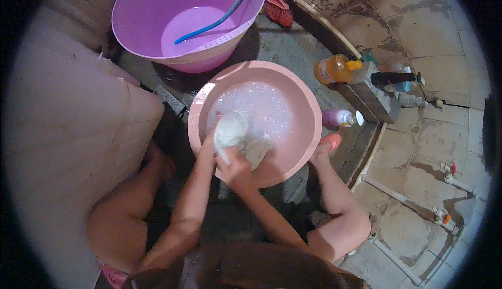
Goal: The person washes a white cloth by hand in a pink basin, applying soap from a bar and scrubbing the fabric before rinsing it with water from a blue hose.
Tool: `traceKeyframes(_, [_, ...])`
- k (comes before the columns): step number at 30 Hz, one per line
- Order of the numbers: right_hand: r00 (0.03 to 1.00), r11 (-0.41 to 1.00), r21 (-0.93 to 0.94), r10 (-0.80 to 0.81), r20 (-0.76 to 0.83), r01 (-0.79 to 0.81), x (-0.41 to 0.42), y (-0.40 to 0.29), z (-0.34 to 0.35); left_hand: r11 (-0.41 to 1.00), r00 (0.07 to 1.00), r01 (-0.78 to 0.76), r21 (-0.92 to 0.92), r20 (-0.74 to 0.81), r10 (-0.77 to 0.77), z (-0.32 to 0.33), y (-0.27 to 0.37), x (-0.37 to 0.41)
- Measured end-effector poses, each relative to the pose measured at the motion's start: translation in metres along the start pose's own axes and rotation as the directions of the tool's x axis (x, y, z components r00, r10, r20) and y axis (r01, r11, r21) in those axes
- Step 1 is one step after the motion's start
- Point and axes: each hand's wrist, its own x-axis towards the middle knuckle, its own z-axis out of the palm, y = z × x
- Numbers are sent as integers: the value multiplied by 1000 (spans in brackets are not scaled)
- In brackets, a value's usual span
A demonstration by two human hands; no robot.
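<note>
A pink plastic basin point(298, 147) holds soapy water with foam point(262, 104). Over its near left part, my left hand point(211, 138) is at the left side of a wet, whitish cloth point(232, 128), its fingers mostly hidden by the cloth. My right hand point(236, 167) grips the cloth's lower end, close to the basin's near rim. A darker, greyish part of cloth point(257, 151) hangs just right of my right hand; whether it is the same piece I cannot tell.
A large purple tub point(137, 18) with water and a blue hose point(211, 26) stands beyond the basin. A red brush point(277, 8), an orange bottle point(331, 69) and a purple bottle point(337, 117) are to the right. Pipes point(400, 198) run along the tiled wall. A pale surface point(78, 132) rises at left.
</note>
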Motion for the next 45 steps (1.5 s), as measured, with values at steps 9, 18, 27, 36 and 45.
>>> traceKeyframes(9, [876,907,73,419,-237,-414,75,109,-65,958,972,-181,224,-107,208,24,-85,-10])
traceKeyframes(18, [694,863,301,504,-513,-405,-6,103,-48,577,663,-672,464,30,748,34,-24,7])
traceKeyframes(27, [936,866,-487,-71,-345,-114,81,128,-56,446,792,89,891,-335,510,-63,-50,41])
traceKeyframes(36, [966,986,-68,-135,221,153,81,100,9,988,972,-136,76,-184,148,-16,-6,17])
traceKeyframes(45, [936,917,242,344,-77,-317,78,111,-58,518,823,-515,683,225,521,6,-98,15])
